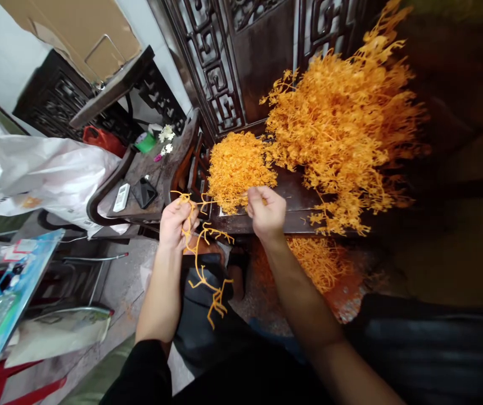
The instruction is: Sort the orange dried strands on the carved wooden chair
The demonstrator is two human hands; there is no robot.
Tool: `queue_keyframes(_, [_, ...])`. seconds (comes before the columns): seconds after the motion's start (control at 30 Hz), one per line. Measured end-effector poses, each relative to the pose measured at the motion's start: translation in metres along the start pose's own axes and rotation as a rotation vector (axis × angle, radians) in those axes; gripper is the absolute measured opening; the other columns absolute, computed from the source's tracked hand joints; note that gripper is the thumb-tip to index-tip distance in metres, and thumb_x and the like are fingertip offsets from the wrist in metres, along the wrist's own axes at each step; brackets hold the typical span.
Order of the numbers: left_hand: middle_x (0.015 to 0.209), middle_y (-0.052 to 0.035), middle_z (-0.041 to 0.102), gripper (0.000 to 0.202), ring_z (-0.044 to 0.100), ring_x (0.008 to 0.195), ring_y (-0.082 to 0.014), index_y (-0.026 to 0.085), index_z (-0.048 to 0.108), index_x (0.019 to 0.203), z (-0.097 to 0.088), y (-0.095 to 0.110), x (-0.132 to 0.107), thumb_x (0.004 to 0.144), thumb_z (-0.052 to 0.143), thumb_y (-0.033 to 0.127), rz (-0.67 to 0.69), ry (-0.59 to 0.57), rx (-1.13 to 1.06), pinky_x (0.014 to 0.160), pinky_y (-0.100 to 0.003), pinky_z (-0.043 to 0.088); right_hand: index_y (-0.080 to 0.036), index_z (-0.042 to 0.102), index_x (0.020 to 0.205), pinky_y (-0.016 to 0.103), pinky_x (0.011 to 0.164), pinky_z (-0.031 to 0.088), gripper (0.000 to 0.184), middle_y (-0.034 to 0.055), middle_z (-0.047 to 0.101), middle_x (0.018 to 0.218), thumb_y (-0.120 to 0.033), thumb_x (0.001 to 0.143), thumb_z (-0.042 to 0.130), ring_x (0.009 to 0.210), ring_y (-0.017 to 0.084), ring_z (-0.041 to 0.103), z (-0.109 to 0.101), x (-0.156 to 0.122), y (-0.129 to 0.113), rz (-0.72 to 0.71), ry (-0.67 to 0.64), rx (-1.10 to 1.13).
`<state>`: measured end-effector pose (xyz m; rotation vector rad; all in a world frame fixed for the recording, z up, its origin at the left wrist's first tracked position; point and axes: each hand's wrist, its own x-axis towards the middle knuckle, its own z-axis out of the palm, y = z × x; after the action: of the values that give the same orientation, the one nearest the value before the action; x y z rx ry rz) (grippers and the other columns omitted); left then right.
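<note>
My left hand [176,221] is closed on a thin orange branching stem [198,256], whose forked twigs hang down over my lap. My right hand [267,211] is pinched at the far end of a straight orange strand that runs across from my left hand. Just beyond my hands lies a dense pile of small orange pieces [241,166] on the dark wooden bench [296,194]. A large bushy heap of orange branching sprigs [342,124] rises to the right of that pile. My fingertips hide the exact grip points.
Bare orange stems [317,259] lie in a bag below the bench. To the left, a wooden side table [140,211] carries a white remote [121,197], a black object [144,193] and green tape [144,142]. A white plastic bag [34,169] hangs farther left.
</note>
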<state>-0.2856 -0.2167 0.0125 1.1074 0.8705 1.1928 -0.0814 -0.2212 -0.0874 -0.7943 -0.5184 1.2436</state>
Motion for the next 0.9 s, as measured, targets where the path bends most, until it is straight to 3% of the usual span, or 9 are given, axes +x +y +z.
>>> queue_keyframes(0.07, [0.049, 0.0074, 0.053, 0.040, 0.027, 0.029, 0.0015, 0.014, 0.067, 0.076, -0.005, 0.006, -0.001, 0.069, 0.095, 0.042, 0.091, 0.031, -0.007, 0.031, -0.012, 0.027, -0.025, 0.050, 0.081, 0.026, 0.044, 0.018, 0.053, -0.0067, 0.035, 0.063, -0.073, 0.080, 0.073, 0.049, 0.008, 0.023, -0.021, 0.013, -0.006, -0.226, 0.308, 0.136])
queue_keyframes(0.17, [0.046, 0.0075, 0.052, 0.040, 0.029, 0.028, 0.0002, 0.014, 0.068, 0.077, -0.008, 0.007, -0.003, 0.069, 0.094, 0.043, 0.174, 0.086, 0.019, 0.031, -0.013, 0.025, -0.025, 0.042, 0.079, 0.022, 0.042, 0.018, 0.053, -0.0079, 0.034, 0.064, -0.067, 0.080, 0.074, 0.048, 0.007, 0.025, -0.049, 0.038, -0.011, -0.290, 0.443, 0.230])
queue_keyframes(0.33, [0.068, -0.0058, 0.073, 0.038, 0.037, 0.034, 0.0008, 0.010, 0.074, 0.089, 0.014, -0.014, -0.001, 0.072, 0.093, 0.037, -0.043, 0.021, 0.119, 0.034, -0.013, 0.023, -0.023, 0.056, 0.101, 0.025, 0.049, 0.037, 0.035, 0.0033, 0.063, 0.085, -0.058, 0.095, 0.056, 0.058, 0.012, 0.050, -0.032, 0.072, 0.012, -0.202, 0.154, -0.193])
queue_keyframes(0.4, [0.070, -0.0062, 0.075, 0.041, 0.038, 0.035, 0.0007, 0.010, 0.073, 0.096, 0.022, -0.019, -0.001, 0.070, 0.094, 0.035, -0.100, -0.014, 0.111, 0.035, -0.013, 0.021, -0.020, 0.061, 0.120, 0.033, 0.065, 0.051, 0.042, 0.0084, 0.066, 0.092, -0.052, 0.104, 0.040, 0.073, 0.019, 0.061, -0.014, 0.085, 0.023, -0.306, 0.094, -0.548])
queue_keyframes(0.47, [0.072, -0.0052, 0.076, 0.047, 0.038, 0.036, 0.0003, 0.013, 0.071, 0.106, 0.025, -0.019, -0.001, 0.070, 0.094, 0.032, -0.143, -0.041, 0.095, 0.036, -0.013, 0.021, -0.016, 0.060, 0.137, 0.042, 0.090, 0.054, 0.053, 0.0156, 0.067, 0.110, -0.045, 0.109, 0.026, 0.100, 0.025, 0.066, -0.001, 0.101, 0.029, -0.460, 0.066, -0.926])
queue_keyframes(0.57, [0.079, -0.0052, 0.078, 0.055, 0.040, 0.038, -0.0001, 0.016, 0.066, 0.118, 0.023, -0.016, -0.003, 0.072, 0.093, 0.031, -0.166, -0.088, 0.100, 0.038, -0.014, 0.023, -0.012, 0.054, 0.150, 0.050, 0.110, 0.044, 0.060, 0.0237, 0.056, 0.137, -0.043, 0.110, 0.021, 0.130, 0.033, 0.055, 0.009, 0.121, 0.035, -0.563, -0.023, -1.367])
queue_keyframes(0.67, [0.086, -0.0058, 0.079, 0.057, 0.043, 0.041, -0.0011, 0.017, 0.065, 0.121, 0.018, -0.017, -0.002, 0.074, 0.091, 0.033, -0.179, -0.109, 0.132, 0.039, -0.015, 0.024, -0.010, 0.037, 0.163, 0.062, 0.121, 0.028, 0.069, 0.0267, 0.039, 0.160, -0.051, 0.108, 0.033, 0.147, 0.040, 0.039, 0.011, 0.134, 0.048, -0.557, -0.232, -1.629])
queue_keyframes(0.8, [0.086, -0.0058, 0.079, 0.048, 0.051, 0.046, -0.0046, 0.015, 0.066, 0.114, 0.015, -0.030, -0.002, 0.076, 0.087, 0.036, -0.139, -0.119, 0.247, 0.043, -0.016, 0.033, -0.007, 0.015, 0.170, 0.070, 0.126, 0.001, 0.084, 0.0234, 0.015, 0.176, -0.055, 0.106, 0.037, 0.162, 0.041, 0.009, 0.005, 0.136, 0.068, -0.505, -0.508, -1.760])
queue_keyframes(0.9, [0.081, -0.0049, 0.078, 0.027, 0.062, 0.057, -0.0100, 0.015, 0.071, 0.101, 0.016, -0.048, -0.005, 0.081, 0.080, 0.032, -0.070, -0.191, 0.487, 0.054, -0.019, 0.044, -0.005, 0.008, 0.171, 0.066, 0.128, -0.001, 0.084, 0.0218, 0.008, 0.177, -0.054, 0.106, 0.033, 0.164, 0.037, 0.004, -0.004, 0.131, 0.069, -0.531, -0.504, -1.701])
